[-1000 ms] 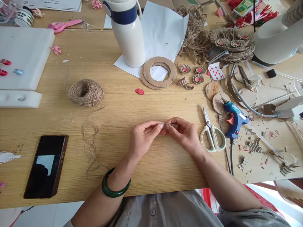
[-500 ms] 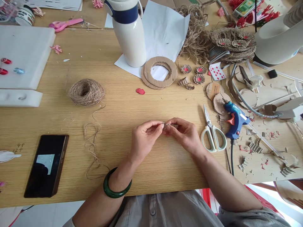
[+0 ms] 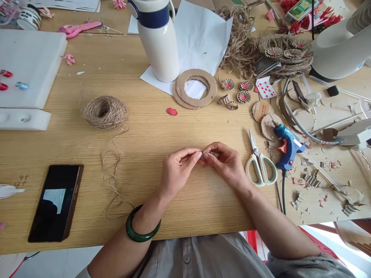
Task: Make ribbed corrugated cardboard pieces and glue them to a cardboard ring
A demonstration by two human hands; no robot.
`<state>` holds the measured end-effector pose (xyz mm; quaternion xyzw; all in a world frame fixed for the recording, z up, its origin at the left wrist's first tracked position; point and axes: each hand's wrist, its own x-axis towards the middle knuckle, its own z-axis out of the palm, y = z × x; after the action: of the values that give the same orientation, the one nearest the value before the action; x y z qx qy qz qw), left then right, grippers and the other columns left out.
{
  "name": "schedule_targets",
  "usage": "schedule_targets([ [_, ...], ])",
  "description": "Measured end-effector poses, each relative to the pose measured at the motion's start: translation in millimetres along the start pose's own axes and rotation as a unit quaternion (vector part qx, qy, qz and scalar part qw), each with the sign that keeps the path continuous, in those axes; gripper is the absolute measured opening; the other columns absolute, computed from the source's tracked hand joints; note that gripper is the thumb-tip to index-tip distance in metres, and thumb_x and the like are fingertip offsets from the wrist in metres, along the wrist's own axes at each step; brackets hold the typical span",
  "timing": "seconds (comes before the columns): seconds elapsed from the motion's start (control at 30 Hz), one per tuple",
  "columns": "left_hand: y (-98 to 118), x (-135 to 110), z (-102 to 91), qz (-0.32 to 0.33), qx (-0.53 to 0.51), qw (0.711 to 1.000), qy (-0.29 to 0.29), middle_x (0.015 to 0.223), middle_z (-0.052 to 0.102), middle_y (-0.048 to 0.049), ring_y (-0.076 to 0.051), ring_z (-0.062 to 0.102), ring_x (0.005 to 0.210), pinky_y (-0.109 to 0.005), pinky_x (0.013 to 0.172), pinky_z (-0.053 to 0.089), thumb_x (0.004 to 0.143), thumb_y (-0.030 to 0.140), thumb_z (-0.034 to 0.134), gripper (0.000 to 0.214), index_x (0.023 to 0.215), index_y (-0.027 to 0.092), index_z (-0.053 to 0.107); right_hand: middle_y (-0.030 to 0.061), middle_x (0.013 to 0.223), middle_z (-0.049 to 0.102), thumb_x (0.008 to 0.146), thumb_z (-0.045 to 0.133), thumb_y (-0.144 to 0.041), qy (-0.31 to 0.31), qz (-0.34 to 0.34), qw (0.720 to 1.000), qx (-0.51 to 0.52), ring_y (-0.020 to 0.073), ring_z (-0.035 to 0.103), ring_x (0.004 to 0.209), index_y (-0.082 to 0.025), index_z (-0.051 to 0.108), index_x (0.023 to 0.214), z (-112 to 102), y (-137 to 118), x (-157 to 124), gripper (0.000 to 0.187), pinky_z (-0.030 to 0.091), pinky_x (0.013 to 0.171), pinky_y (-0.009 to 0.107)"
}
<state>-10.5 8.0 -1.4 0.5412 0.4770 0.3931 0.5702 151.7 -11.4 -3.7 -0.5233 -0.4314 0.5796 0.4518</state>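
My left hand (image 3: 177, 170) and my right hand (image 3: 226, 162) meet just above the wooden table, fingertips pinched together on a small corrugated cardboard piece (image 3: 205, 153), mostly hidden by the fingers. A green bangle (image 3: 142, 229) circles my left wrist. White-handled scissors (image 3: 259, 164) lie just right of my right hand. Beside them rests a blue glue gun (image 3: 286, 146). Cardboard rings (image 3: 195, 88) lie farther back, with small folded cardboard rosettes (image 3: 236, 90) next to them.
A ball of jute twine (image 3: 106, 112) with a loose strand (image 3: 112, 173) sits left of centre. A black phone (image 3: 56, 201) lies at the near left. A white flask (image 3: 158, 36) stands at the back. White foam blocks (image 3: 27, 69) are far left. Cardboard scraps (image 3: 319, 181) litter the right.
Both hands stay pinched on the small piece in almost the same spot; only the fingertips shift slightly. Nothing else on the table has moved.
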Motion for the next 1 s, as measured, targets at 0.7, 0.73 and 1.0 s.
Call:
schedule_targets([
  [0.7,-3.2,3.1,-3.3,-0.099,-0.131,0.984,-0.068,0.077,0.077,-0.0034,-0.015,0.073,0.070,-0.026,0.073,0.061,0.080,0.031,0.078,0.018,0.090,0.016,0.078,0.0006,0.078,0.067,0.084,0.074,-0.039,-0.024,0.019,0.996,0.085,0.0113,0.067,0.067,-0.018,0.061,0.094,1.7,-7.2,-2.3,0.027,0.058,0.065,0.025],
  [0.73,-3.2,3.1,-3.4,-0.099,-0.131,0.984,-0.066,0.078,0.077,-0.0034,-0.015,0.073,0.071,-0.026,0.074,0.061,0.081,0.031,0.077,0.018,0.091,0.016,0.078,0.0011,0.079,0.068,0.085,0.074,-0.039,-0.022,0.019,0.997,0.077,0.0116,0.068,0.068,-0.018,0.062,0.095,1.6,-7.7,-2.5,0.027,0.059,0.067,0.025],
  [1.0,-2.3,2.3,-4.7,-0.075,-0.053,0.994,-0.052,0.077,0.076,-0.0033,-0.015,0.071,0.071,-0.023,0.070,0.058,0.083,0.033,0.073,0.020,0.091,0.016,0.077,0.0033,0.090,0.063,0.083,0.075,-0.037,-0.012,-0.066,0.998,0.022,0.0154,0.069,0.072,-0.020,0.066,0.085,-1.1,-4.8,-1.0,0.020,0.062,0.070,0.032],
])
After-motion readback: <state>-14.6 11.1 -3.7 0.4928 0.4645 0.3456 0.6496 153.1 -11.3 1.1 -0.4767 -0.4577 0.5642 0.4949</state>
